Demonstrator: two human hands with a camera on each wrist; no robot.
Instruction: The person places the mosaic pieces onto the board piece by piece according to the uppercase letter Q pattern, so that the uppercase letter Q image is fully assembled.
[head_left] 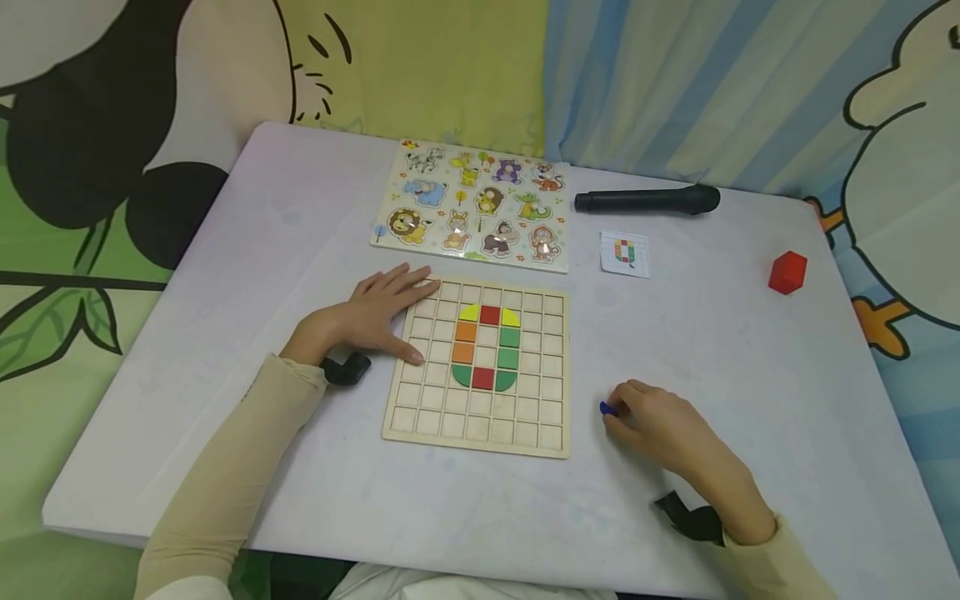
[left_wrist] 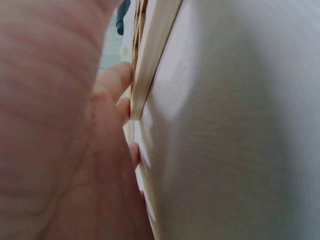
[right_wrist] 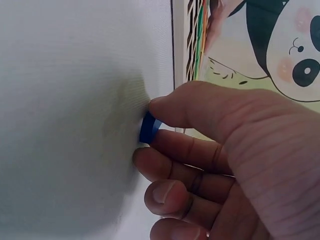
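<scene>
A square wooden grid board (head_left: 442,400) lies mid-table. Set in its cells is a ring of coloured pieces: yellow and green rounded corners, red, orange and green squares (head_left: 508,358). My left hand (head_left: 367,317) rests with spread, straight fingers on the board's upper left corner and left edge; the left wrist view shows fingertips at the wooden edge (left_wrist: 150,60). Right of the board, close over the table, my right hand (head_left: 660,425) pinches a small blue piece (right_wrist: 148,128) between thumb and index finger. The blue piece's full shape is partly hidden by the fingers.
Behind the board lies an animal picture puzzle (head_left: 468,204). A small card (head_left: 625,255) with a coloured ring pattern sits to its right, below a black microphone-like stick (head_left: 648,200). A red faceted block (head_left: 787,272) stands at the far right.
</scene>
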